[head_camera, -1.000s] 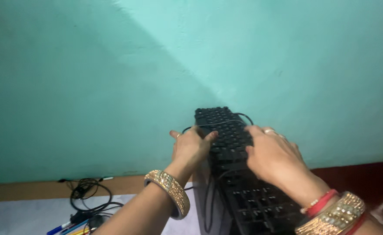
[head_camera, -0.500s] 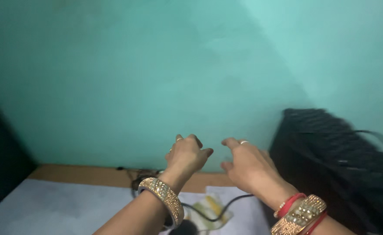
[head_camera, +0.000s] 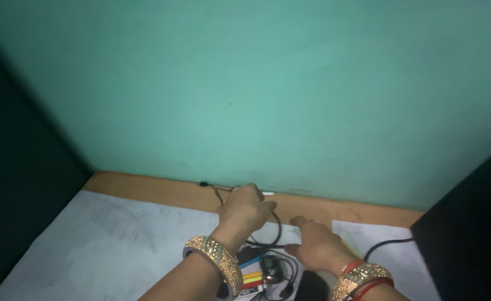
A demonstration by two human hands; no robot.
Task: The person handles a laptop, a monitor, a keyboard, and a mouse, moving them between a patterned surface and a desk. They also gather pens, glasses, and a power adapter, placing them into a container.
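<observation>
Head view: your left hand (head_camera: 247, 207) is curled loosely over a thin black cable (head_camera: 276, 226) near the teal wall (head_camera: 267, 95); whether it grips the cable cannot be told. The cable loops in a round arc, with no single long axis, on the white paper (head_camera: 106, 239) covering the wooden counter (head_camera: 145, 187). Your right hand (head_camera: 316, 249) rests flat, fingers spread, holding nothing visible, beside black earphones (head_camera: 273, 272) and coloured pens (head_camera: 251, 277). Both wrists carry studded gold bangles (head_camera: 217, 261).
</observation>
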